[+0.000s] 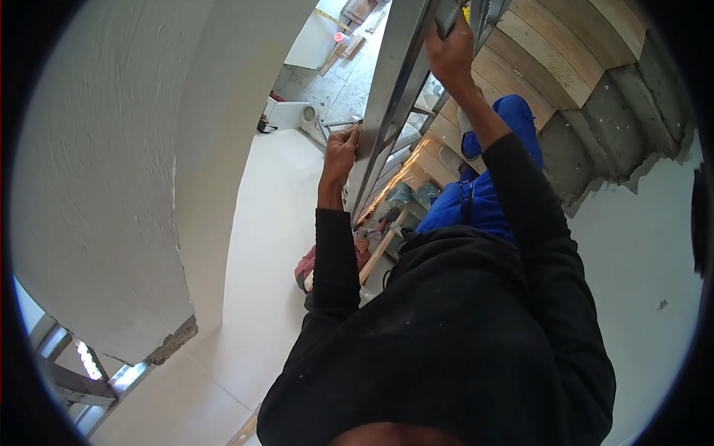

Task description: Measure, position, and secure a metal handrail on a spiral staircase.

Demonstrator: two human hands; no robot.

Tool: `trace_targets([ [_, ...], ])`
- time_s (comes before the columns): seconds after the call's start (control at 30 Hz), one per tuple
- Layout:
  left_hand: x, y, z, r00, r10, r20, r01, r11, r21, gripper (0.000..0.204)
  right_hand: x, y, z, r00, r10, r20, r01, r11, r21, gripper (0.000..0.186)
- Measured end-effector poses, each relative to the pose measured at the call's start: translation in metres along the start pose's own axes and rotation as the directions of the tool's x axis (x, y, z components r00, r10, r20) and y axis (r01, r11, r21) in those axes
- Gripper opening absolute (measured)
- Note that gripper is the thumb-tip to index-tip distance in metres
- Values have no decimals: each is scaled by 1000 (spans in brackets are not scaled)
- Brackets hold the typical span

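Observation:
A grey metal railing frame runs diagonally up the middle of the view, with several parallel bars. My right hand is wrapped round its upper part at the top. Lower and to the left, my left hand grips the frame's left side, its fingers bent against the metal. My legs in blue trousers are below the railing on the stairs. Bright orange sparks spray beside the lower part of the frame, above a co-worker in a red top, partly hidden behind my left forearm.
Wood-look stair treads adjoin bare concrete steps at right. A textured grey wall edge and white wall fill the left. Far below are a tiled floor with boards. Metal beams show at lower left.

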State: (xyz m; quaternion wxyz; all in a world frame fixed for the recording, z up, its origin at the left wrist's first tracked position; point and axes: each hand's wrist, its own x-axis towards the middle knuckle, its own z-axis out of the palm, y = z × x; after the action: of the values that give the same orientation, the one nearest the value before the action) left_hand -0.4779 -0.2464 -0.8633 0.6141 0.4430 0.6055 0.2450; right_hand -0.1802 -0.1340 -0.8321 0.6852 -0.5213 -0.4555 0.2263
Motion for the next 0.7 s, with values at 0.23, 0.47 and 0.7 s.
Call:
trace_targets([
  [0.23,-21,-2,4,991,-136,-6,136,991,2,77,-7,27,6,995,-100,16,100,995,-26,20],
  [0.47,-25,11,8,992,-121,32,117,987,108,85,-4,6,0,925,-379,-34,353,888,-296,18],
  [0.7,-28,42,16,989,-145,38,143,989,47,62,-2,9,-1,994,-109,19,108,994,13,27],
])
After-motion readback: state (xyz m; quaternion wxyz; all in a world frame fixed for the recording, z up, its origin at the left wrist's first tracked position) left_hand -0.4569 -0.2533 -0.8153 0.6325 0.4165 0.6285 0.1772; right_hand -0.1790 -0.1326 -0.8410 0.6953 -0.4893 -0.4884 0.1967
